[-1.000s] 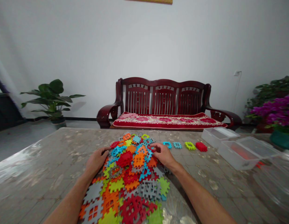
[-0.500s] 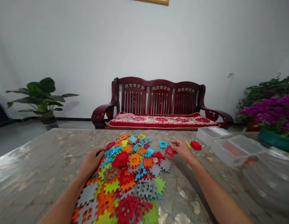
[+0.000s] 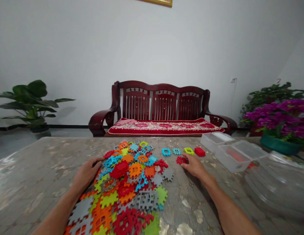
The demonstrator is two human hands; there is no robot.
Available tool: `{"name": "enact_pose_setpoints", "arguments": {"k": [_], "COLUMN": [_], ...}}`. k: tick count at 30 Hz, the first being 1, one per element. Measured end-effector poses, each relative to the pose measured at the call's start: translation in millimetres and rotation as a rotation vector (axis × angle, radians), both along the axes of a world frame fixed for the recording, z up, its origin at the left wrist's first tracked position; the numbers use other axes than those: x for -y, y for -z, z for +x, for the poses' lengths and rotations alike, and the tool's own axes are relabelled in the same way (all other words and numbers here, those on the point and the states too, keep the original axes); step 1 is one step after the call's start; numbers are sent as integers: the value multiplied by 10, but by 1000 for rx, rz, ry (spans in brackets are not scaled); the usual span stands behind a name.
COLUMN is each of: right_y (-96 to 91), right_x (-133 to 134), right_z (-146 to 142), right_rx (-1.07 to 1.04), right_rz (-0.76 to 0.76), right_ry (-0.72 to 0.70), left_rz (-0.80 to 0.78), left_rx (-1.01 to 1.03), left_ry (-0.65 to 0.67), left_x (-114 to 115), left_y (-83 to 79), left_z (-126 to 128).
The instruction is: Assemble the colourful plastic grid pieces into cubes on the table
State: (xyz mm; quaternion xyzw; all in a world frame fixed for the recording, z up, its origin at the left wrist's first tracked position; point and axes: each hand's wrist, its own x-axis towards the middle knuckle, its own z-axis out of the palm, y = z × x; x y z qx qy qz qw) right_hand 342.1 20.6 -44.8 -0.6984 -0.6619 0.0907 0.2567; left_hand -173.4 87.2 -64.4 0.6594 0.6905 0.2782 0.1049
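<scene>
A big heap of interlocking plastic tiles [image 3: 127, 191] in red, orange, blue, green and grey covers the table's middle. My left hand [image 3: 86, 173] rests at the heap's left edge, fingers loosely stretched, with nothing visible in it. Right of the heap, my right hand [image 3: 194, 165] has its thumb and fingers on the right edge of a red tile [image 3: 180, 160], which lies at table level. Just beyond that hand is a row: a blue ring-like tile [image 3: 166, 152], a blue lattice tile [image 3: 177, 151], a green tile [image 3: 189, 150] and a red bumpy piece [image 3: 200, 151].
Clear plastic boxes [image 3: 232, 160] stand at the right, one with something red inside. Nearer me is a transparent lid or tub [image 3: 274, 192]. A pot of purple flowers [image 3: 281, 120] stands behind them. A wooden bench [image 3: 157, 104] is beyond the table [image 3: 44, 169].
My right hand has drawn back toward me from the row, uncovering the blue lattice and green tiles. The red tile has shifted slightly right with it. The whole view has turned a little right.
</scene>
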Motion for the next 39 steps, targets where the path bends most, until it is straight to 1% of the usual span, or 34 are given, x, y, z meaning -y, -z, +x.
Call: {"name": "enact_pose_setpoints", "arguments": {"k": [5,8,10,13,16,19,21,24,26,30,34,37,39], "right_y": [-90,-94,-97,-140,-225,-294,-310,-305,-304,-318,-323,-313,-297], "right_x": [76,97,86,33,-44,-124,-176,-248,-287,-323,-299,-267,-257], "right_z": [-88,-100,-57,105,344,585,717,851,892,874,818,810,795], "right_rx": [136,147,111,21,-36,-50,-22,42,82,127,147,153,167], "right_rz": [18,12,17,58,109,98,61,6,-19,-64,-97,-86,-21], "right_ry": [22,54,102,225,401,577,635,670,685,674,637,634,642], "left_rz": [-26,-41,-42,-46,-52,-42,-27,-33,-55,-57,-39,-40,-32], "left_rx": [-13,-15,-6,11,5,-7,-10,-10,-15,-30,-28,-13,-8], "left_ry": [12,17,27,37,20,11,10,3,-3,11,20,14,19], "left_x": [-14,-3,5,11,13,21,25,20,13,8,17,18,16], "left_y": [7,-14,-28,-37,-38,-40,-38,-29,-25,-32,-29,-19,-18], "left_z": [-26,-21,-14,-7,-5,-3,-2,-6,-10,-15,-19,-16,-10]}}
